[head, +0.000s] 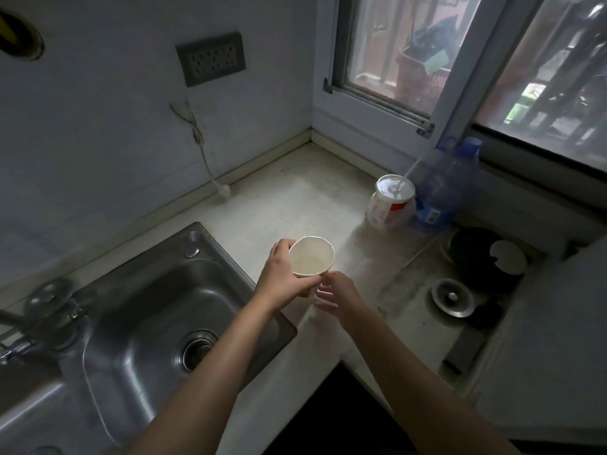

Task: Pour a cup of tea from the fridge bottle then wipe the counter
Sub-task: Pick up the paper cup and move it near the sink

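Home kitchen: steel sink (157,310), counter (295,198), window (410,50).

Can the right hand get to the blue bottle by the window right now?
Probably yes. The right hand holds nothing, its fingers loose by the paper cup that the left hand grips. Open counter lies between it and the blue bottle; only the lidded cup with a straw stands close beside the bottle.
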{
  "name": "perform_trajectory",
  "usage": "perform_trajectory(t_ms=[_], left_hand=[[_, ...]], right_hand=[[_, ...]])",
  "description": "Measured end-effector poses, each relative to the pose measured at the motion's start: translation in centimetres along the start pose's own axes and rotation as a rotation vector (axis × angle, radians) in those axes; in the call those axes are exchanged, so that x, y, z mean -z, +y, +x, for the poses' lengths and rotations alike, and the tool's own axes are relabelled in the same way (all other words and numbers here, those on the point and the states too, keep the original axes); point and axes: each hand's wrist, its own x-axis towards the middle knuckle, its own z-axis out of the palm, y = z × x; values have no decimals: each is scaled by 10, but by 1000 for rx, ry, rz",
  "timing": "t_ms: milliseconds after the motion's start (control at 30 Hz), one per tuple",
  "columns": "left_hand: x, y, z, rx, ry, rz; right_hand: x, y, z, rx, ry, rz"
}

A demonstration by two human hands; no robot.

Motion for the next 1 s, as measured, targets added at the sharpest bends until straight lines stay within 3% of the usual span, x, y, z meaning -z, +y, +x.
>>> perform_trajectory(t_ms=[233, 367, 533, 633, 800, 1000], left_hand=[[-12, -14, -6, 32, 69, -53], [-3, -15, -9, 37, -41, -73], [33, -12, -22, -23, -91, 297], [63, -11, -37, -94, 0, 495], [117, -2, -64, -153, 116, 639], [197, -1, -117, -149, 232, 686]], right_hand=[[6, 10, 17, 25, 4, -11], [10, 9, 14, 109, 37, -50], [12, -3, 1, 428, 154, -227], [-1, -29, -24, 661, 215, -452], [-49, -53, -78, 1004, 209, -764], [-122, -42, -149, 1157, 112, -1123]])
